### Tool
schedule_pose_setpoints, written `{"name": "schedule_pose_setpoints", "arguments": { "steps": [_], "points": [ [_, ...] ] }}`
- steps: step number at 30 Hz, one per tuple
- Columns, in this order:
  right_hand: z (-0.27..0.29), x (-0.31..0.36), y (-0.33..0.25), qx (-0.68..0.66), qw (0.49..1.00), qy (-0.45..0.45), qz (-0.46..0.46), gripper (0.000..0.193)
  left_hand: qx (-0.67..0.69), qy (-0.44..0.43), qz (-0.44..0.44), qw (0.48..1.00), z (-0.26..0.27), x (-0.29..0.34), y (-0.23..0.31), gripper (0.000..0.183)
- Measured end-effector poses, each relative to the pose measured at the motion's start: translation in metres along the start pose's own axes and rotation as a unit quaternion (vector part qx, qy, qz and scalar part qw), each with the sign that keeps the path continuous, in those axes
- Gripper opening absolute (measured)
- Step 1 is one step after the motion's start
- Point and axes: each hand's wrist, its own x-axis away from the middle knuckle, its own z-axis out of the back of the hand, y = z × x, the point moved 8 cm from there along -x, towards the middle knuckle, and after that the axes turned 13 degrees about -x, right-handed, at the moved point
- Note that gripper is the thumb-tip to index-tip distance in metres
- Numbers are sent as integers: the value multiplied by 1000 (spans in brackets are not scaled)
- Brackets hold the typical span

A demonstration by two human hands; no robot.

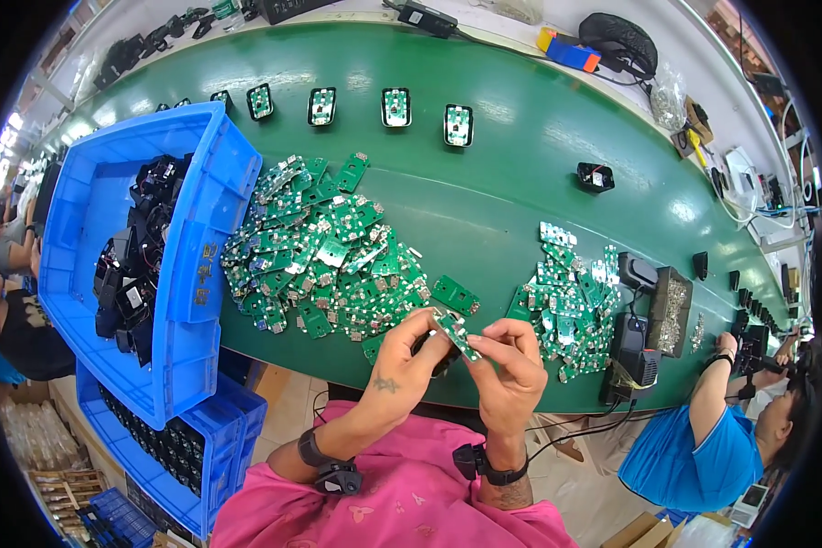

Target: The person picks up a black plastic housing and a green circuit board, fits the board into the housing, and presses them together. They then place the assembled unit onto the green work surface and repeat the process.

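At the near edge of the bench (484, 205), we held a green board (458, 334) between both hands, tilted, above a black part (444, 366) that our fingers mostly hid; we could not tell whether the two were joined. Our left hand (402, 358) was curled closed, its thumb against the board's left end, while our right hand (510, 367) pinched the right end between thumb and fingertips, the other fingers bent. Just beyond our hands lay a loose board (455, 294), with a large heap (324, 260) of boards to the left and a smaller heap (566, 315) to the right. Along the far side we saw a row of black cases (321, 107) with boards in them, and farther right another case (596, 177) standing apart. At left stood a blue crate (190, 306) holding black parts (135, 274). To the right of the smaller heap, we had a tray (671, 315) of small metal pieces, and beyond it sat a co-worker (690, 461) in blue.
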Motion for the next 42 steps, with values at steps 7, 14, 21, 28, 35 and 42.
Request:
{"name": "schedule_pose_setpoints", "arguments": {
  "steps": [7, 14, 21, 28, 35, 42],
  "points": [
    [3, -2, 0, 51, 997, -65, -11, 34, 62, 40, 5, 997, 3, 5, -15, 56],
    [14, -3, 7, 47, 996, -77, 7, 36, 37, -134, 28, 990, -14, 10, 9, 71],
    [10, 1, 6, 117, 988, -93, 37, 33, -55, -101, 14, 993, -13, 7, 6, 47],
    [21, 5, 6, 8, 994, 6, -113, 17, -177, -43, -73, 980, -13, 8, 11, 48],
    [6, 11, 15, -177, 965, 32, -190, 13, -285, -45, -199, 936, -23, 14, 27, 52],
    [6, 7, -10, 27, 997, 17, -69, 6, -228, -26, -166, 959, -16, 16, 21, 53]
  ]
}}
